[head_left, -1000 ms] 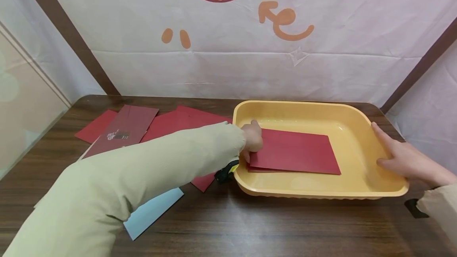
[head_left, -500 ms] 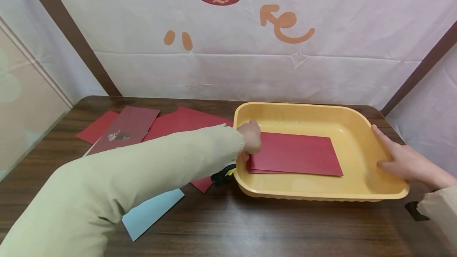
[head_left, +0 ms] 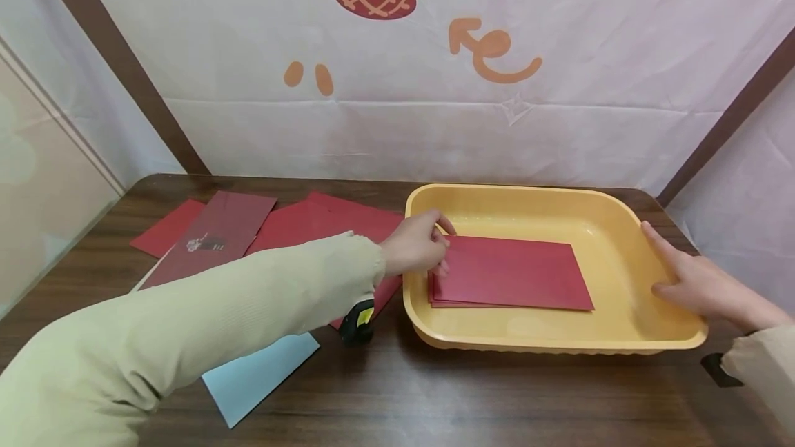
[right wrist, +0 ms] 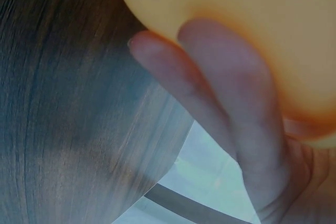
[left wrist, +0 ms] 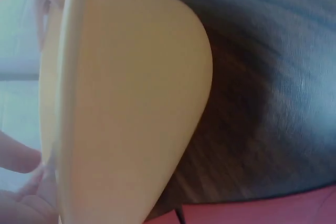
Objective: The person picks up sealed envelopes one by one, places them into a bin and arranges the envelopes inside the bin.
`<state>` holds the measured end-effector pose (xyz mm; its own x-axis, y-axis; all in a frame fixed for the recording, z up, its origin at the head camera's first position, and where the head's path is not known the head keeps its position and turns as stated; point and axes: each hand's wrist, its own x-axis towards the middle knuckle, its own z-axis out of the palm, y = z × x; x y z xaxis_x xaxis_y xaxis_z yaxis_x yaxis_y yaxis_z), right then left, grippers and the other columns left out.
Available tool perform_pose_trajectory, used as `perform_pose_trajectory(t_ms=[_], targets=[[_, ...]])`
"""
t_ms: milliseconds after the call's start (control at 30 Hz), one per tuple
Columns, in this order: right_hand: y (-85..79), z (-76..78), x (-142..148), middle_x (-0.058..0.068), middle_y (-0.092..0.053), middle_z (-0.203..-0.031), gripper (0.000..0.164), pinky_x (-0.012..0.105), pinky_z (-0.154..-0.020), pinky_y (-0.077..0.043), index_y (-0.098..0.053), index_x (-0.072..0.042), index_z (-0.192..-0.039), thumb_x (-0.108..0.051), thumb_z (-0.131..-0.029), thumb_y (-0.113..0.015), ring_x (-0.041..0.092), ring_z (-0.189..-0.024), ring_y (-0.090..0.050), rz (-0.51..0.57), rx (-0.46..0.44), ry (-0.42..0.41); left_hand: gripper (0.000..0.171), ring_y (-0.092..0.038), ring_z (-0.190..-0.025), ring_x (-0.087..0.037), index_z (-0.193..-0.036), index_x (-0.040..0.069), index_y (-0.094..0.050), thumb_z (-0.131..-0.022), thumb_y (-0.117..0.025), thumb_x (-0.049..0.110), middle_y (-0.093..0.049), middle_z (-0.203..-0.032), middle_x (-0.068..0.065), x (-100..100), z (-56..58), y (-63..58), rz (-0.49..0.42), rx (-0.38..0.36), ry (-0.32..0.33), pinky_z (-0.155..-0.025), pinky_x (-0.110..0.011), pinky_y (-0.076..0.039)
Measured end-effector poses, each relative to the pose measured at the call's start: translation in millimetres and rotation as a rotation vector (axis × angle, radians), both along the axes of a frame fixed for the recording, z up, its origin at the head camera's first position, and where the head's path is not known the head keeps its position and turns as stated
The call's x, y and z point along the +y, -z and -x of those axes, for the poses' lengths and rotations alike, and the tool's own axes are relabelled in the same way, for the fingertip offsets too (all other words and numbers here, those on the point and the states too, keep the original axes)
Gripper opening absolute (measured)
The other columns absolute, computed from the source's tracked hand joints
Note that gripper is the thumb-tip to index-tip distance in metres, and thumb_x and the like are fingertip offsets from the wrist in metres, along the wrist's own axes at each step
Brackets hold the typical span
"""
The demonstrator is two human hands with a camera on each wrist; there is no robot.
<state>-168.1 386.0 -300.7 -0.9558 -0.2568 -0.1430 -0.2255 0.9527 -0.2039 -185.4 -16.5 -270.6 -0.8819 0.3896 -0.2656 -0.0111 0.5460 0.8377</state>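
A yellow plastic tray [head_left: 627, 274] stands on the table, with a small stack of red envelopes [head_left: 515, 274] lying flat inside it toward the left. My left hand [head_left: 419, 243] hovers over the tray's left rim, its fingers loosely bent near the stack's left end and nothing seen between them. At the opposite end my right hand [head_left: 702, 285] grips the tray's right wall, thumb inside. The right wrist view shows fingers [right wrist: 231, 77] against the tray's outer side [right wrist: 294, 30]. In the left wrist view, the tray's outer wall [left wrist: 131, 98] hides most of the left hand.
Left of the tray lie more red envelopes [head_left: 292, 223], a dark red printed envelope [head_left: 211, 236] and a light blue envelope [head_left: 263, 371], partly under the left sleeve. The brown wooden table [head_left: 435, 392] meets a printed cloth backdrop [head_left: 397, 130].
My left hand has drawn back leftward and up from the red stack, its fingers coming away from the envelopes. The right hand keeps its hold on the tray.
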Motion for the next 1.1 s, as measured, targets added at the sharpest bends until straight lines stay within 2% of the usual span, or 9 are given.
perform_pose_trajectory(t_ms=[133, 267, 467, 600, 667, 800, 900, 967, 1100], targets=[[0.6, -0.8, 0, 0.044, -0.049, -0.119, 0.101, 0.037, -0.066, -0.044, 0.008, -0.001, -0.150, -0.010, -0.081, -0.066, 0.031, -0.075, -0.058, 0.010, 0.008, -0.007, 0.022, -0.071, -0.076, -0.025, -0.120, 0.002, -0.053, -0.099, -0.048, 0.008, -0.060, -0.102, -0.021, -14, -4.0, 1.1, -0.109, 0.037, -0.018, -0.076, -0.034, -0.057], [1.2, -1.8, -1, 0.046, -0.044, -0.124, 0.102, 0.040, -0.068, -0.045, 0.009, -0.001, -0.150, -0.011, -0.081, -0.066, 0.036, -0.080, -0.059, 0.003, 0.004, -0.002, 0.021, -0.067, -0.073, -0.022, -0.117, 0.002, -0.056, -0.099, -0.047, 0.007, -0.063, -0.098, -0.020, -37, -9.2, 0.1, -0.143, 0.068, -0.072, -0.073, -0.034, -0.057], [-1.6, -1.9, -2, 0.047, -0.042, -0.125, 0.103, 0.037, -0.067, -0.045, 0.011, -0.001, -0.149, -0.011, -0.082, -0.066, 0.033, -0.076, -0.058, -0.008, -0.017, 0.016, 0.022, -0.065, -0.075, -0.024, -0.116, 0.004, -0.056, -0.098, -0.044, 0.006, -0.064, -0.093, -0.015, -73, -13.4, -3.2, -0.063, 0.117, -0.139, -0.077, -0.038, -0.057], [-1.4, -2.0, -3, 0.046, -0.043, -0.125, 0.102, 0.038, -0.067, -0.045, 0.010, 0.000, -0.150, -0.011, -0.082, -0.066, 0.033, -0.077, -0.059, -0.008, -0.009, 0.010, 0.021, -0.065, -0.078, -0.022, -0.113, 0.006, -0.058, -0.096, -0.046, 0.008, -0.063, -0.099, -0.013, -96, -15.2, -5.0, 0.047, 0.186, -0.134, -0.075, -0.034, -0.055], [-0.4, -2.1, -3, 0.046, -0.043, -0.125, 0.102, 0.038, -0.067, -0.045, 0.009, 0.000, -0.150, -0.011, -0.081, -0.066, 0.032, -0.076, -0.059, -0.007, -0.008, 0.009, 0.019, -0.063, -0.077, -0.021, -0.111, 0.007, -0.059, -0.095, -0.053, 0.013, -0.061, -0.103, -0.012, -106, -16.4, -5.7, 0.138, 0.240, -0.101, -0.072, -0.032, -0.052], [0.3, -1.3, -3, 0.046, -0.042, -0.125, 0.102, 0.036, -0.066, -0.044, 0.009, 0.001, -0.150, -0.011, -0.081, -0.065, 0.031, -0.075, -0.058, -0.007, -0.016, 0.012, 0.030, -0.059, -0.084, -0.020, -0.111, 0.008, -0.059, -0.087, -0.068, 0.024, -0.052, -0.115, -0.012, -129, -20.3, -5.7, 0.327, 0.347, 0.041, -0.072, -0.032, -0.049], [-0.3, -0.7, -3, 0.046, -0.042, -0.125, 0.102, 0.036, -0.066, -0.045, 0.009, 0.002, -0.149, -0.011, -0.081, -0.066, 0.031, -0.075, -0.058, -0.010, -0.014, 0.012, 0.049, -0.056, -0.100, -0.026, -0.120, 0.007, -0.055, -0.081, -0.076, 0.030, -0.045, -0.123, -0.013, -145, -23.2, -3.8, 0.420, 0.374, 0.152, -0.079, -0.039, -0.051], [-0.5, -0.3, -3, 0.047, -0.042, -0.125, 0.102, 0.038, -0.067, -0.045, 0.008, 0.002, -0.149, -0.011, -0.081, -0.066, 0.032, -0.076, -0.058, -0.014, -0.007, 0.007, 0.065, -0.049, -0.116, -0.032, -0.129, 0.008, -0.051, -0.076, -0.080, 0.034, -0.041, -0.131, -0.015, -155, -26.1, -2.3, 0.472, 0.374, 0.209, -0.086, -0.046, -0.050], [-0.6, -0.3, -2, 0.047, -0.041, -0.127, 0.102, 0.040, -0.068, -0.046, 0.007, 0.003, -0.149, -0.011, -0.080, -0.066, 0.034, -0.078, -0.059, -0.015, 0.004, 0.001, 0.100, -0.031, -0.132, -0.043, -0.143, 0.011, -0.041, -0.062, -0.087, 0.048, -0.026, -0.148, -0.019, -174, -32.3, 2.6, 0.579, 0.378, 0.315, -0.096, -0.061, -0.041]])
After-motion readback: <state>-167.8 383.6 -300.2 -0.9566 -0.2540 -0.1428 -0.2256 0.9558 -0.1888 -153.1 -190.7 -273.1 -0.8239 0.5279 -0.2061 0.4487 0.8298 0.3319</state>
